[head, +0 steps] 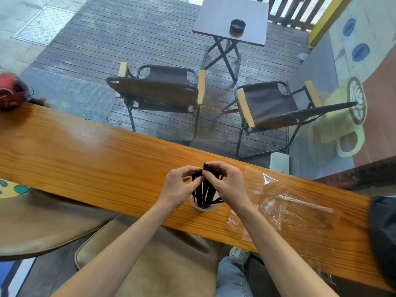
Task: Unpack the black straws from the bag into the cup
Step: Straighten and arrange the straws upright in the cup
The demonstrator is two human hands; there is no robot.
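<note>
Wooden counter (90,151) runs diagonally. Red helmet (11,91) at its far left end. Dark fabric item (383,236) at right end. Beyond: two folding chairs (158,88) (272,103), folding table (231,20) carrying ashtray (237,27).

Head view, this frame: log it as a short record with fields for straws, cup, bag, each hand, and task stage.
straws: black straws bunched upright in the cup, tops fanned between both hands
cup: pale cup on the wooden counter, near its close edge
bag: clear plastic bag lying flat on the counter to the right of the cup; looks empty
left hand: left hand pinching the straw tops
right hand: right hand gripping the straw tops
task stage: straws appear to be in the cup already, being tidied
</note>
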